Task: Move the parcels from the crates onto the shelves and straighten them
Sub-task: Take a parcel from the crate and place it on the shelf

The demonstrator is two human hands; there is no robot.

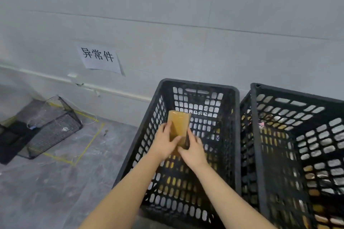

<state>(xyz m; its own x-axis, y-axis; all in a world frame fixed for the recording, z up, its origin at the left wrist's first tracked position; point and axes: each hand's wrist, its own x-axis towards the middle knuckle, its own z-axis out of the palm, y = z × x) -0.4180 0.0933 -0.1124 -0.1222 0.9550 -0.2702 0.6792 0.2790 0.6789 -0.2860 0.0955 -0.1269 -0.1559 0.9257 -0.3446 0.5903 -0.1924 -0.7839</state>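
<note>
Grip first: both hands are on the small brown cardboard parcel (179, 123), holding it up over the open mouth of the black plastic lattice crate (199, 85) in the middle of the frame. The left hand (163, 142) is wrapped round the parcel's left edge with the thumb laid across the front face. The right hand (193, 151) has its fingers curled on the lower right edge, a bit lower down than the left. So both are closed on it, nothing loose.

What matters for the next bit: the parcel's long axis runs up the frame, pointing away from the person towards the grey wall (204, 24) and leaning slightly. Both hands have it by the near, lower end. The far end sticks out free above the grip, level with the crate's back wall but not touching it as far as I can see.

No shelves anywhere in view, so I'd guess the carry means turning away from the wall. With the free end leading, that's the end to watch when it gets slid in and squared up.

Second black lattice crate (279, 90) sits just beside the first at the right edge. Brownish stuff shows through its holes, maybe more parcels, can't say for sure.
</note>
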